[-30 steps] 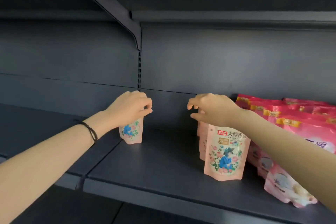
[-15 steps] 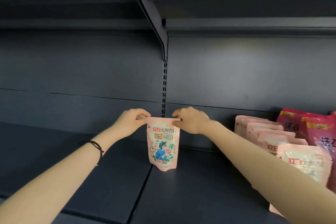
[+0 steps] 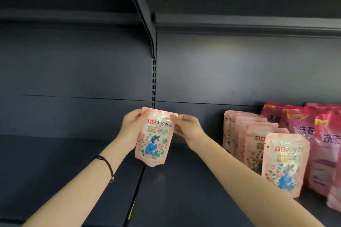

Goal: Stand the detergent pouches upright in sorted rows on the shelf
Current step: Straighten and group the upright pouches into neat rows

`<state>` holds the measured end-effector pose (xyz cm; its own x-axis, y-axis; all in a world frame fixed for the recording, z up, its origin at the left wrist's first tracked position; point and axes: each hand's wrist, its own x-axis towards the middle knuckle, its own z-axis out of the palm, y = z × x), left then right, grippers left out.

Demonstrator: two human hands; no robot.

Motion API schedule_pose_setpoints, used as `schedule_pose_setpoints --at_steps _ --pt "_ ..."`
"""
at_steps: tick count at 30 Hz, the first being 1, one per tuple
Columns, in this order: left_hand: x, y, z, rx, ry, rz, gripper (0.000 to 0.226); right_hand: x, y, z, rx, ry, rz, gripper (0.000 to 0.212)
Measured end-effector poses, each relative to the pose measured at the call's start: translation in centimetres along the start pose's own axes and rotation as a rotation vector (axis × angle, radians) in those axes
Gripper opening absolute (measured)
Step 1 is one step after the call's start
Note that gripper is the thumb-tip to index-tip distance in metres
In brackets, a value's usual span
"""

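Observation:
A light pink detergent pouch (image 3: pixel 154 141) with a floral print hangs upright and slightly tilted above the dark shelf (image 3: pixel 184 190), near the seam between two shelf boards. My left hand (image 3: pixel 132 127) grips its upper left edge and my right hand (image 3: pixel 186 125) pinches its upper right corner. To the right stands a row of several matching light pink pouches (image 3: pixel 284 164), front to back. Beside them stand darker pink pouches (image 3: pixel 324 145).
The dark back panel carries a slotted upright (image 3: pixel 154 83) behind the held pouch. An upper shelf with a bracket (image 3: pixel 142 5) overhangs the space. The left shelf board (image 3: pixel 55 162) is bare.
The pouch has been lifted off the shelf and drawn toward me, both hands still on its top corners. The view has shifted a little to the right.

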<state>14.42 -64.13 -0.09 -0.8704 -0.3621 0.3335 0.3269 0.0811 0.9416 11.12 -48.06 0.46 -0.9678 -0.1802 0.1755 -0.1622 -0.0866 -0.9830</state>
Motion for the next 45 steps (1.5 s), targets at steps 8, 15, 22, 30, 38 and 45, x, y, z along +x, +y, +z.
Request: schedule_pose_setpoints --at_steps 8,15,22,30,38,45 --pt "-4.7 5.1 5.3 0.006 0.041 0.361 0.007 -4.9 -2.5 -3.0 0.004 0.21 -0.479 0.018" --pt "-10.6 5.6 14.8 -0.191 0.01 0.307 0.006 -8.6 -2.9 -11.6 -0.007 0.379 -0.546 0.02" --pt "-15.0 4.7 23.3 -0.204 0.012 0.256 0.006 -11.0 -2.4 -21.2 -0.119 0.405 -0.55 0.017" --pt "-18.3 2.2 28.7 -0.035 0.021 0.316 0.008 -13.4 0.3 -26.2 -0.138 0.412 -0.551 0.021" --pt "-20.3 -1.6 30.1 0.053 0.22 0.335 0.021 -13.4 3.5 -26.8 -0.147 0.306 -0.549 0.007" --pt "-22.1 -4.7 30.1 -0.114 0.116 0.042 0.06 -14.8 7.2 -26.3 -0.13 0.342 -0.304 0.073"
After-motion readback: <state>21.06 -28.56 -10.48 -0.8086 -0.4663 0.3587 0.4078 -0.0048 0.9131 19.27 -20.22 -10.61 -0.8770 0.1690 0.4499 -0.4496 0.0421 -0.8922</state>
